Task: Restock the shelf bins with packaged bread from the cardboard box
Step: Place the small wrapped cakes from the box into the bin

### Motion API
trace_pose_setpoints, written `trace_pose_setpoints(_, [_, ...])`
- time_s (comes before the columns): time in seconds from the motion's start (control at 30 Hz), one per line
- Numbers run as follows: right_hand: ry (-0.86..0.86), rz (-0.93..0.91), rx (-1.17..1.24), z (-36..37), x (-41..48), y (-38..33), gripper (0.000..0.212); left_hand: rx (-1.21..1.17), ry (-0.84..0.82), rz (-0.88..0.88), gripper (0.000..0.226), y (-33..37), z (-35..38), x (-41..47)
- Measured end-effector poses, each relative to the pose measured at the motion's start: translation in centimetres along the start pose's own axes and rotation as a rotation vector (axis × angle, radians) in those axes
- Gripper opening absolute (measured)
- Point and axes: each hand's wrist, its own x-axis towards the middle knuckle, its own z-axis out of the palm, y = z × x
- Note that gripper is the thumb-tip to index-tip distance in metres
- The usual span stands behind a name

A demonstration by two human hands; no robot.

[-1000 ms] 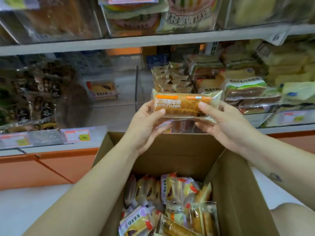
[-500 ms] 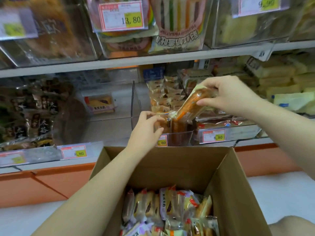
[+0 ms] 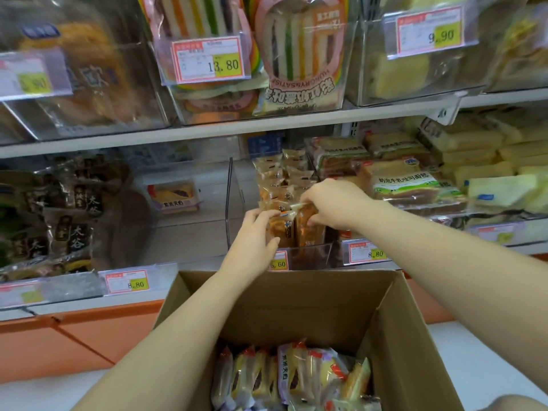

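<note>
Nearest the camera, the cardboard box (image 3: 296, 295) stands open, its bottom layered with wrapped bread packs (image 3: 293, 378) on end, so plenty of restocking remains.

Beyond its far flap, both forearms reach to the lower shelf. The left hand (image 3: 256, 235) has its fingers spread and pressed against the side of an upright pack (image 3: 283, 229) at the front of the clear bin (image 3: 308, 256), steadying it rather than gripping it. The right hand (image 3: 332, 203) is curled, its fingertips pinching the crimped top seal of the waffle bread pack (image 3: 307, 228) as that pack stands in the bin just beside the first. Behind them a row of matching packs (image 3: 281, 179) runs toward the back of the shelf.

These packs look light and soft: thin, slick film over springy bread that would dent under a hard squeeze. In my judgement, the safest hold is the flat sealed end or a gentle grip across the broad faces. The row may topple sideways, since the bin's left part looks empty.

Further up, the upper shelf (image 3: 207, 129) carries clear bins of striped sandwich loaves (image 3: 299, 43) and price tags (image 3: 207, 59).
</note>
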Motion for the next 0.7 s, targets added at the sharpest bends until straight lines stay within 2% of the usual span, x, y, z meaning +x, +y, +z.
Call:
trace_pose_setpoints(0.23, [-0.054, -0.002, -0.136, 2.4, 0.0, 0.3, 0.036, 0.006, -0.016, -0.015, 0.044, 0.0, -0.5, 0.5])
trace_pose_setpoints(0.37, [0.062, -0.03, -0.241, 2.9, -0.1, 0.5, 0.04, 0.009, -0.004, -0.091, 0.042, 0.0, -0.5, 0.7])
trace_pose_setpoints(0.53, [0.065, -0.028, -0.248, 4.3, -0.7, 0.6, 0.044, -0.076, -0.043, -0.115, 0.033, 0.5, -0.3, 1.4])
trace_pose_setpoints(0.6, [0.117, -0.01, -0.196, 4.3, -1.2, 0.9, 0.05, -0.105, -0.057, -0.132, 0.029, 0.8, -0.3, 1.7])
trace_pose_setpoints(0.7, [0.285, 0.006, -0.134, 5.0, -1.8, 1.0, 0.057, -0.112, -0.07, -0.153, 0.026, 0.9, 0.0, 2.1])
